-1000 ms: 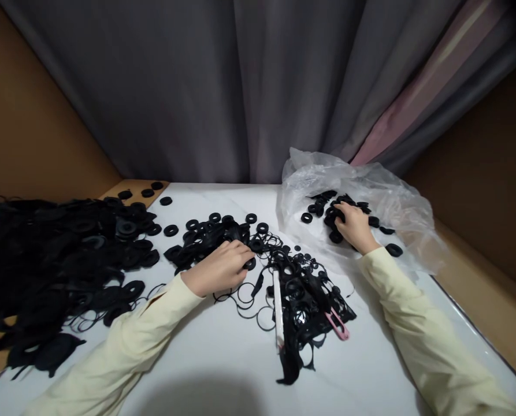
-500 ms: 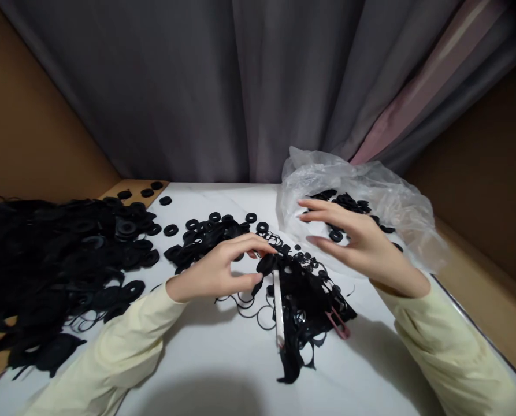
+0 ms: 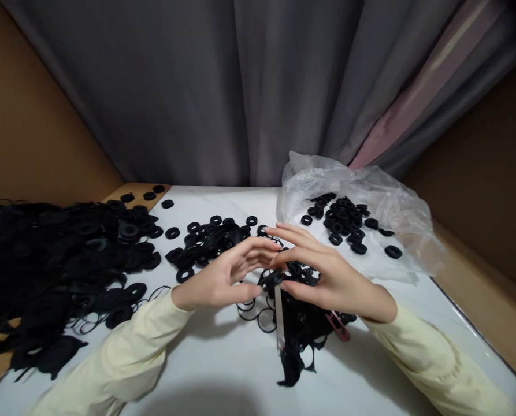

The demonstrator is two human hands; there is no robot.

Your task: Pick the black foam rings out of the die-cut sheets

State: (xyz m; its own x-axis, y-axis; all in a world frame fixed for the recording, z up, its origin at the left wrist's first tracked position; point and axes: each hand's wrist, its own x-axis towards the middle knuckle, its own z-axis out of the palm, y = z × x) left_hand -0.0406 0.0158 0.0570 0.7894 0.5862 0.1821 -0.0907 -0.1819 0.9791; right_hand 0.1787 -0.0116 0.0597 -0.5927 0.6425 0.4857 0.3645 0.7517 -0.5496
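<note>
My left hand (image 3: pixel 223 274) and my right hand (image 3: pixel 327 268) meet over the middle of the table. Between their fingertips is a black rubber ring (image 3: pixel 271 281), tilted on its side. The left thumb touches its left edge and the right thumb its right edge; overlapping fingers partly hide it. Directly below lie a pale narrow stick-like tool (image 3: pixel 279 318), black rubber scraps with punched holes (image 3: pixel 294 341) and thin black loops (image 3: pixel 266 319). Pink tweezers (image 3: pixel 339 326) rest on the scraps, near my right wrist.
A large heap of black rings and trimmings (image 3: pixel 67 260) covers the left side. A smaller pile of rings (image 3: pixel 214 240) sits behind my left hand. At the back right, finished-looking rings (image 3: pixel 344 219) lie on a clear plastic bag (image 3: pixel 396 196). Grey curtains (image 3: pixel 188 98) hang behind the table.
My right hand has come from over the plastic bag leftward and down to the ring at my left hand. The ring has shifted slightly down and right.
</note>
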